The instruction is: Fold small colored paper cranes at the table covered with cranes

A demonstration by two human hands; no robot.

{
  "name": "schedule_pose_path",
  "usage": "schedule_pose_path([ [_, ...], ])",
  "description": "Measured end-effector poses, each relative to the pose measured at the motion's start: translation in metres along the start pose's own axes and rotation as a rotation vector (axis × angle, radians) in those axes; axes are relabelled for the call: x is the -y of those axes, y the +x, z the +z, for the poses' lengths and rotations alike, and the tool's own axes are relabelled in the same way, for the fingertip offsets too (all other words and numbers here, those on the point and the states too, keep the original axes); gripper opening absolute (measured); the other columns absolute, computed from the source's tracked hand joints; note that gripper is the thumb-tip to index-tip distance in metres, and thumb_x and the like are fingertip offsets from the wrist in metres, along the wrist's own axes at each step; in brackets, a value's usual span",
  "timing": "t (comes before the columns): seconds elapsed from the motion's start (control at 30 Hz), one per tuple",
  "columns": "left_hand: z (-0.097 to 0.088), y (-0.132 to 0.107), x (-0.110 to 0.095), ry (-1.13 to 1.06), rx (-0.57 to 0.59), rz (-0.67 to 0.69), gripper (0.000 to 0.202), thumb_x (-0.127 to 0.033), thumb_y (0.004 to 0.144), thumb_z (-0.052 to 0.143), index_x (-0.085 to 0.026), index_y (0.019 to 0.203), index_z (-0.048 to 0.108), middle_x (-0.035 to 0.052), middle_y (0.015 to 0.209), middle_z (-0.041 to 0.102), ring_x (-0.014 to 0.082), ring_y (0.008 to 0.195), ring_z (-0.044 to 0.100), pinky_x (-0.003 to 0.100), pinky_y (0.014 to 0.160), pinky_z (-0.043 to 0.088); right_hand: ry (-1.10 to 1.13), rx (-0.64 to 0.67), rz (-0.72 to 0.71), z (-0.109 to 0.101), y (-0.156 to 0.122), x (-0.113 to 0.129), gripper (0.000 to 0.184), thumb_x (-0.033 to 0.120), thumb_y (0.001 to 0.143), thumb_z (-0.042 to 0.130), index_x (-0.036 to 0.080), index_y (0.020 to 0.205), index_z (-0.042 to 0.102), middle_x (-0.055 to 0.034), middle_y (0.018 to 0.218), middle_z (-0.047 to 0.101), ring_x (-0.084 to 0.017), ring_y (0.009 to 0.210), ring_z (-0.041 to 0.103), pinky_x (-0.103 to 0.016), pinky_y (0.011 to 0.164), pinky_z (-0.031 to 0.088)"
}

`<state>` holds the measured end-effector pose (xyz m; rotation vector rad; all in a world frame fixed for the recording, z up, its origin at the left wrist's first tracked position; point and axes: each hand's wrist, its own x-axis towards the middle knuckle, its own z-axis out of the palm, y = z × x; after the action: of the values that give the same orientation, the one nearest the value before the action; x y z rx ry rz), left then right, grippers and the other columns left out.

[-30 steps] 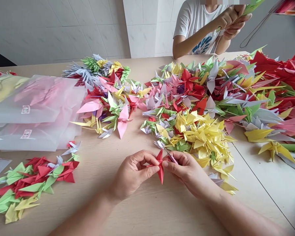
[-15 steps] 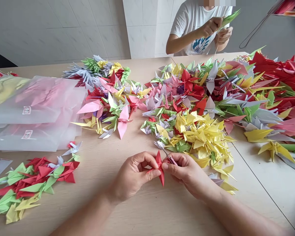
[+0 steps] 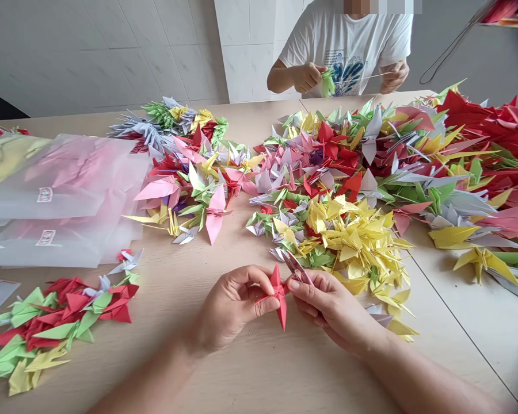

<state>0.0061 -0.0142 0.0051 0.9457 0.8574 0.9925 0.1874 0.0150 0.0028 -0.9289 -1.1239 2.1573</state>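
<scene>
Between the thumb and fingers of my left hand (image 3: 237, 307) is a red paper crane (image 3: 279, 293), its wings pointing up and down. My right hand (image 3: 328, 302) is closed on a slim metal tool that looks like tweezers (image 3: 297, 268), which points up and to the left. The right thumb and fingertip are right beside the crane's right side; whether they touch it I cannot tell. Just beyond my right hand lies a heap of yellow paper cranes (image 3: 354, 236).
Mixed coloured cranes (image 3: 285, 167) spread across the table (image 3: 176, 356), with red ones (image 3: 501, 126) far right. Frosted plastic bags (image 3: 69, 207) lie left, above a smaller red and green pile (image 3: 69, 310). Opposite, a co-worker (image 3: 345, 46) handles green paper and a string.
The tool in my right hand has turned, showing its broader side, and the right fingertips have drawn slightly off the crane. The co-worker has lowered the green paper and stretched the string sideways.
</scene>
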Motion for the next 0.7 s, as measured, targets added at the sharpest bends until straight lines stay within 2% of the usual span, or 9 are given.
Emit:
schedule_pose_path([
  [0.3,0.0014,0.0024,0.0014,-0.073,-0.003,-0.005,0.011,-0.009,0.072,0.069,-0.017,0.072,0.062,0.0000,0.082,0.061,0.0119,0.078,0.055,0.026,0.071,0.044,-0.008,-0.046,0.020,0.0010,-0.0012,0.0005,0.029,0.037,0.083,0.060,0.016,0.067,0.049,0.0079,0.050,0.033,-0.005,0.044,0.023,-0.023,0.041,0.014],
  [0.53,0.0047,0.0004,-0.0009,-0.143,0.021,-0.021,0.012,-0.008,0.072,0.068,-0.017,0.073,0.061,-0.0003,0.081,0.061,0.0103,0.077,0.054,0.023,0.069,0.043,0.059,-0.036,0.054,0.0022,-0.0031,0.0013,0.031,0.040,0.080,0.063,0.016,0.067,0.047,0.0085,0.051,0.031,-0.005,0.044,0.021,-0.023,0.041,0.012],
  [0.7,0.0075,0.0006,-0.0037,-0.155,0.022,-0.018,0.011,-0.010,0.073,0.068,-0.018,0.073,0.061,0.0016,0.089,0.061,0.0137,0.084,0.056,0.026,0.073,0.045,0.047,-0.022,0.038,0.0030,-0.0026,-0.0003,0.034,0.041,0.081,0.062,0.017,0.066,0.044,0.0081,0.053,0.029,-0.006,0.046,0.020,-0.023,0.042,0.011],
])
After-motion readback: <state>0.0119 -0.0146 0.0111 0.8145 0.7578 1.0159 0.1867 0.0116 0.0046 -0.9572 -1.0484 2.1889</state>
